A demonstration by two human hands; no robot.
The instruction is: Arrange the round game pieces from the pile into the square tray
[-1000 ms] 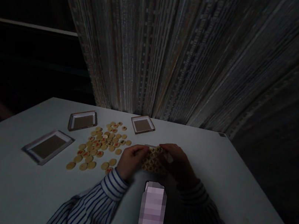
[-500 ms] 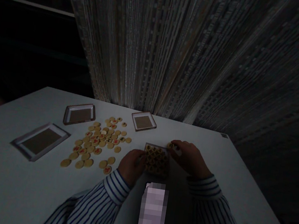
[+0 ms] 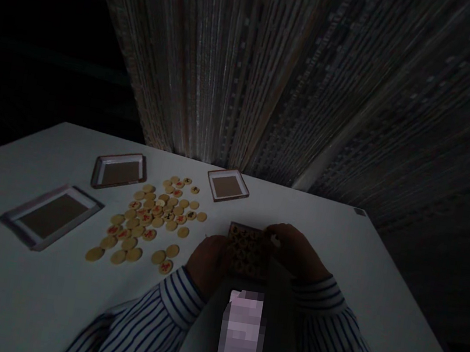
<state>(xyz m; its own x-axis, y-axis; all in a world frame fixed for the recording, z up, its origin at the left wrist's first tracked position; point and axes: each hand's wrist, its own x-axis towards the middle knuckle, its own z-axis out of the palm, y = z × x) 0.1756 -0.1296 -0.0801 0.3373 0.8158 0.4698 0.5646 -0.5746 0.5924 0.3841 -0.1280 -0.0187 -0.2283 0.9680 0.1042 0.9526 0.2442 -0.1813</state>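
Observation:
A small box [image 3: 244, 275] filled with rows of round Chinese chess pieces [image 3: 246, 248] lies on the table in front of me. My left hand [image 3: 210, 260] grips its left side, fingers curled against the edge. At the far right corner of the box, my right hand [image 3: 292, 248] is closed in a pinch on a Chinese chess piece, largely hidden by the fingers and the dark. Left of the box spreads a loose heap of wooden pieces [image 3: 157, 222], some face up with red or black characters, others showing plain backs.
Three shallow trays or lids stand around the heap: one at the left [image 3: 52, 218], one behind it [image 3: 119, 172], one near the back edge [image 3: 228, 185]. A pixelated upright object [image 3: 241, 336] is close to me. A string curtain [image 3: 250, 72] hangs behind the white table [image 3: 356, 312].
My right hand has brought its piece in over the box's far right corner. My left hand stays at the box's left side. The view has shifted slightly.

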